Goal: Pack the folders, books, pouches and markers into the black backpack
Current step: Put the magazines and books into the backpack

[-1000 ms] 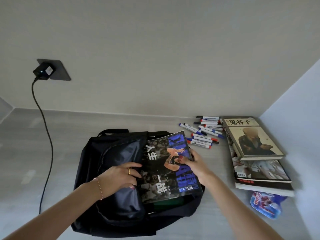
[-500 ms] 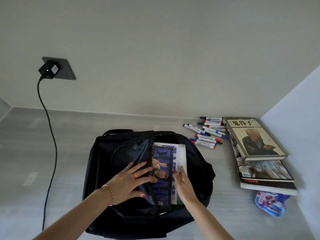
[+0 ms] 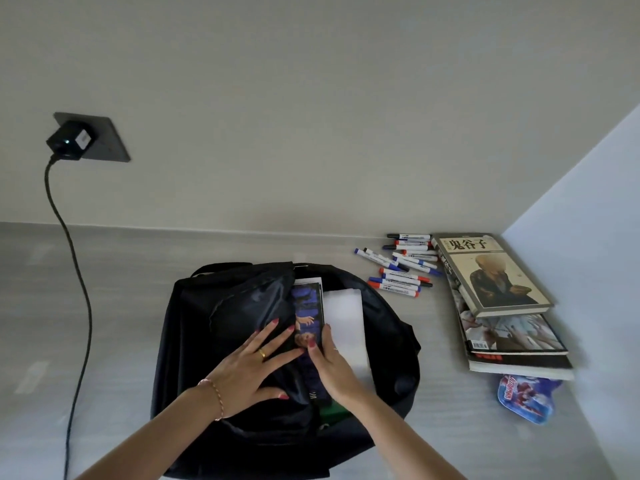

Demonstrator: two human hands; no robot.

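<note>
Magazine going into the backpack

The magazine has slid deeper into the black backpack, toward 9 o'clock; only a strip shows.

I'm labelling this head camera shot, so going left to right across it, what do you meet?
Wall charger → black backpack → scattered markers → stack of books, with a blue pouch lying just in front of the stack.

Single head view, close above black backpack, facing forward-down toward wall corner.
</note>
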